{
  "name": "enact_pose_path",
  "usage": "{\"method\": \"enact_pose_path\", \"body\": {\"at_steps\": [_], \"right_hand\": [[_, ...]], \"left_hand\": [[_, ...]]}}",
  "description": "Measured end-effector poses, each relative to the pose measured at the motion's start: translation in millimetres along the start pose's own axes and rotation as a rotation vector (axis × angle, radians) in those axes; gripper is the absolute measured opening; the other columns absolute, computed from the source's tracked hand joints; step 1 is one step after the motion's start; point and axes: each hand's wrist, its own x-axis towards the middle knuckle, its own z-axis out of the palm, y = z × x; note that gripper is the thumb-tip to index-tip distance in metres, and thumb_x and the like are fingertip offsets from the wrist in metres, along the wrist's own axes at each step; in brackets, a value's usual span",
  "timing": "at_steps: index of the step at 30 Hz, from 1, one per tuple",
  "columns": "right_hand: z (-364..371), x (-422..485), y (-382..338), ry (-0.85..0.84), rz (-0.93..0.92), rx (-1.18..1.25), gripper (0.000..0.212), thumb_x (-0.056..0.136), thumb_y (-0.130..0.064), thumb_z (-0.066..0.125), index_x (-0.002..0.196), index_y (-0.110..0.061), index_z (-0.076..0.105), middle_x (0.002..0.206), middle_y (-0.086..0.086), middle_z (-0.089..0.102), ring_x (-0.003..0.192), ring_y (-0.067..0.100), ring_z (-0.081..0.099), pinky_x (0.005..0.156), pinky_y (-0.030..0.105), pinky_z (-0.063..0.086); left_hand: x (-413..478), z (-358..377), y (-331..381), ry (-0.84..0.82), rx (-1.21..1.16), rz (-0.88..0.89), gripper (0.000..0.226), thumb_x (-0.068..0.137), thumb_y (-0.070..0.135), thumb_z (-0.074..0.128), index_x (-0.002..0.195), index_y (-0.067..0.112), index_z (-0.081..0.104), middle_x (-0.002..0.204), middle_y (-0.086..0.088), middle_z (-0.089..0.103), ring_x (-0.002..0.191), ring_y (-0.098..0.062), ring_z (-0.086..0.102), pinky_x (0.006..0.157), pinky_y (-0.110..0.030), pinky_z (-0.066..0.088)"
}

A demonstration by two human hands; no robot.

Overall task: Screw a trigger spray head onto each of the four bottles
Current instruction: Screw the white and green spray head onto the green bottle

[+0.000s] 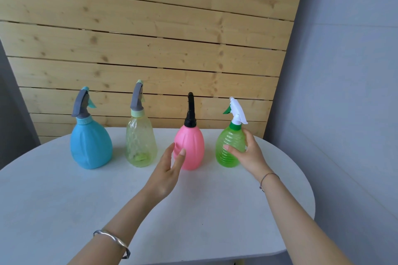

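Observation:
Four bottles stand upright in a row at the back of the white table (64,200), each with a trigger spray head on its neck. From the left: a blue bottle (91,146) with a grey head, a pale yellow clear bottle (141,142) with a grey head, a pink bottle (191,148) with a black head (190,112), and a green ribbed bottle (229,148) with a white and green head (235,112). My right hand (249,155) wraps the green bottle's right side. My left hand (169,170) is open, fingers spread just in front and left of the pink bottle.
A wooden slat panel (150,38) leans right behind the bottles. A grey wall (344,92) runs along the right. The table's rounded edge curves close past the green bottle on the right and sits near me at the bottom.

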Motion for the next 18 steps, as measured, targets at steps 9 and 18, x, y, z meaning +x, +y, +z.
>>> {"method": "enact_pose_path", "body": {"at_steps": [9, 18], "right_hand": [[1.1, 3.5, 3.8, 0.049, 0.003, -0.048, 0.067, 0.072, -0.024, 0.081, 0.13, -0.021, 0.046, 0.124, -0.001, 0.059, 0.11, 0.014, 0.055, 0.09, 0.026, 0.04], [4.2, 3.3, 4.7, 0.125, 0.012, -0.107, 0.069, 0.066, -0.029, 0.084, 0.124, -0.021, 0.048, 0.12, -0.002, 0.057, 0.107, 0.013, 0.052, 0.087, 0.026, 0.039]], "left_hand": [[1.4, 0.0, -2.0, -0.002, 0.001, 0.004, 0.076, 0.087, 0.059, 0.035, 0.151, 0.021, 0.018, 0.155, 0.005, 0.029, 0.142, -0.012, 0.026, 0.118, -0.04, 0.021], [2.6, 0.0, -2.7, 0.023, -0.004, 0.013, 0.072, 0.09, 0.055, 0.037, 0.15, 0.02, 0.019, 0.155, 0.004, 0.03, 0.141, -0.013, 0.028, 0.117, -0.04, 0.024]]}}
